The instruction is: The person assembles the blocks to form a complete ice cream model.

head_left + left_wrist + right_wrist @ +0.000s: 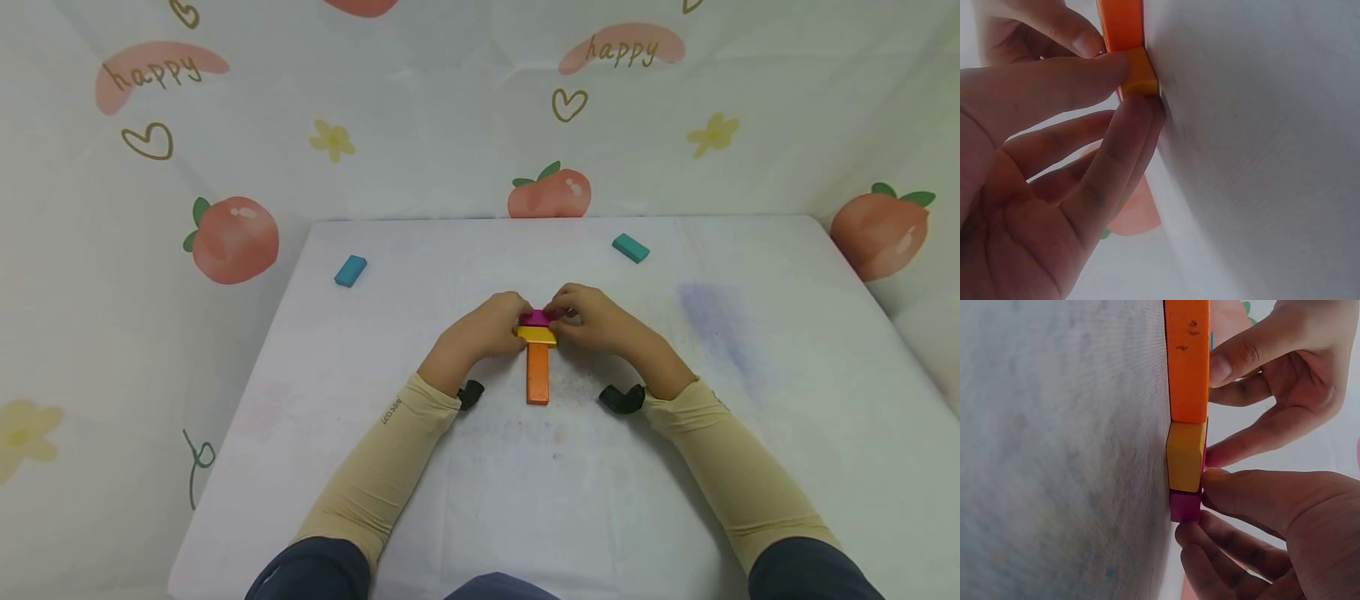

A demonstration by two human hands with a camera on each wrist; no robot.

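Yellow block (537, 335), adjoined by orange block (537, 375), pinched by fingers (1113, 150) of left hand (483, 329); magenta block (536, 317), by right hand (594, 318).

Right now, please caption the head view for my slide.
Left hand and right hand flank the magenta block and yellow block; orange block adjoins.

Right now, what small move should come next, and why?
Probably a gentle release by the left grip and right grip: the magenta block looks set against the yellow block, which meets the end of the orange block, so further pushing might only skew the row.
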